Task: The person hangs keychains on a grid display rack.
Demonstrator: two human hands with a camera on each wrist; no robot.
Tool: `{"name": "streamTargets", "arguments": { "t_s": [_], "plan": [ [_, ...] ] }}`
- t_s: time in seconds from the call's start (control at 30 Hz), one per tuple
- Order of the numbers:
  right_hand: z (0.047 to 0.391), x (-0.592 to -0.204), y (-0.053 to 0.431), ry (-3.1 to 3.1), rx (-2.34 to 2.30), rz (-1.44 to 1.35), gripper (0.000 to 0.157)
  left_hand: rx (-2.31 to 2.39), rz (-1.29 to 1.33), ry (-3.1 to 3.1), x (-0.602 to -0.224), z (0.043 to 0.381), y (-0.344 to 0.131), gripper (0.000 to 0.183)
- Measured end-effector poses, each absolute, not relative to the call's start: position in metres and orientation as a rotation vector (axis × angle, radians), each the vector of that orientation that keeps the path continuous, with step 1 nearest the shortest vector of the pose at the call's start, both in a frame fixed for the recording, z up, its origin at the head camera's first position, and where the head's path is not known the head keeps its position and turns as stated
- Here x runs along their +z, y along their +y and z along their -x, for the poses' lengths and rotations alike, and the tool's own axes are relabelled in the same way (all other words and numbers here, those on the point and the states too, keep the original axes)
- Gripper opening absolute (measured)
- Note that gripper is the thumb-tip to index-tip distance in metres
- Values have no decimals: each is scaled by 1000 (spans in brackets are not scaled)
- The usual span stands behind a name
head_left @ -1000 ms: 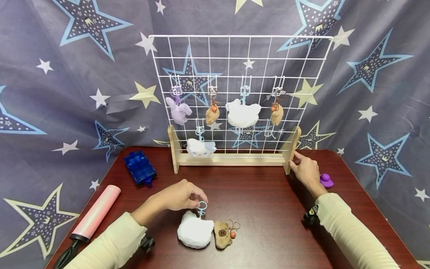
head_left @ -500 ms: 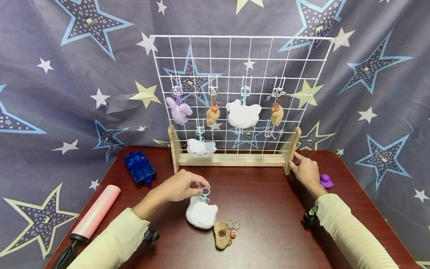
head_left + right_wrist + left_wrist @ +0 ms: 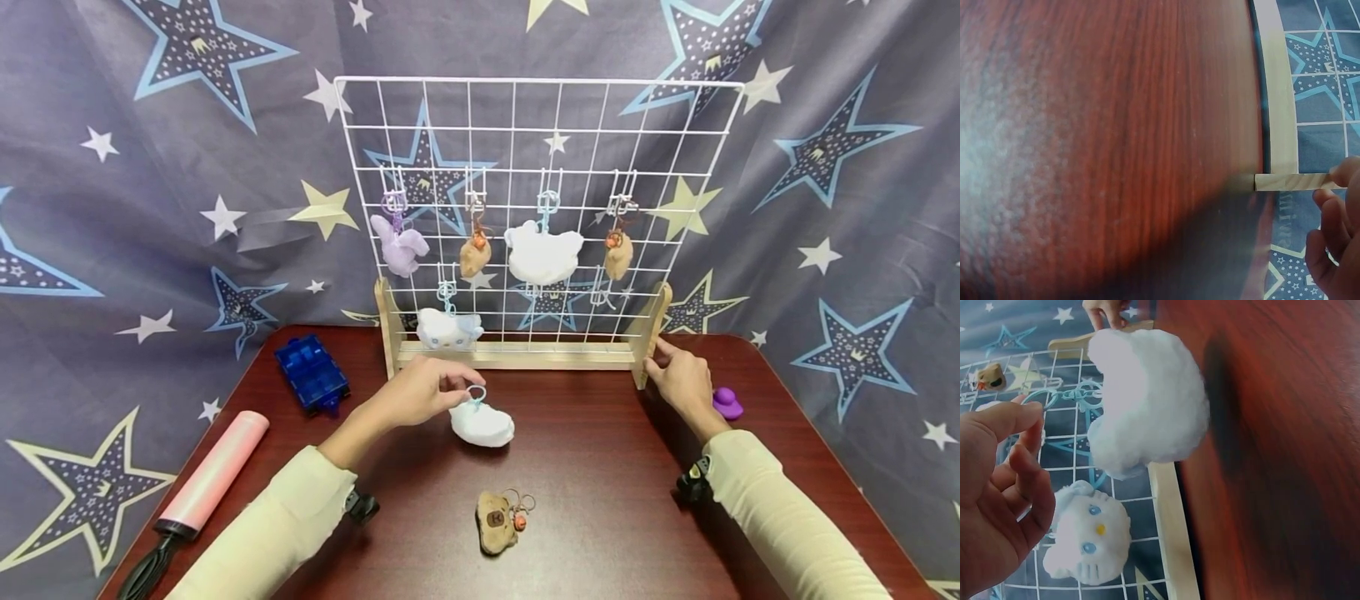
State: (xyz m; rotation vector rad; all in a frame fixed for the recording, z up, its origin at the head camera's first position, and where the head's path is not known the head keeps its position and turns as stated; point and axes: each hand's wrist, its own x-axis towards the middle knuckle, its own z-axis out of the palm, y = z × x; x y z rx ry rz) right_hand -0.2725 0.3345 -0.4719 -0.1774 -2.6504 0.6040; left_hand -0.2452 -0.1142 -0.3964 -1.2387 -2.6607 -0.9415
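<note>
My left hand (image 3: 427, 390) pinches the light-blue ring of a white plush keychain (image 3: 482, 423) between thumb and forefinger. The plush hangs above the table in front of the rack, its back towards the left wrist camera. With thumb and fingers my right hand (image 3: 681, 381) grips the right wooden foot (image 3: 1300, 182) of the white wire grid rack (image 3: 536, 82). A white cat-face plush (image 3: 1094, 537) hangs on the rack's lower row near my left hand. Higher up hang a purple plush (image 3: 401, 247), a white plush (image 3: 543, 254) and two brown ones, the left brown plush (image 3: 474, 257) and right brown plush (image 3: 618, 256).
A brown bear keychain (image 3: 495, 525) with an orange bell lies on the table (image 3: 600, 508). At the left are a blue clear case (image 3: 312, 373) and a pink cylinder (image 3: 217, 471) with a black end. A purple object (image 3: 726, 403) sits beyond my right hand.
My left hand has lifted the white plush keychain off the table and carried it forward and to the right, towards the rack. My right hand stays on the wooden foot.
</note>
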Motion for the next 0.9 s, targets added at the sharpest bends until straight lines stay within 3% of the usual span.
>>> {"name": "streamTargets", "arguments": {
  "t_s": [0.9],
  "plan": [
    [273, -473, 334, -2646, 610, 187, 49, -1125, 952, -2553, -374, 274, -43, 25]
  ]
}}
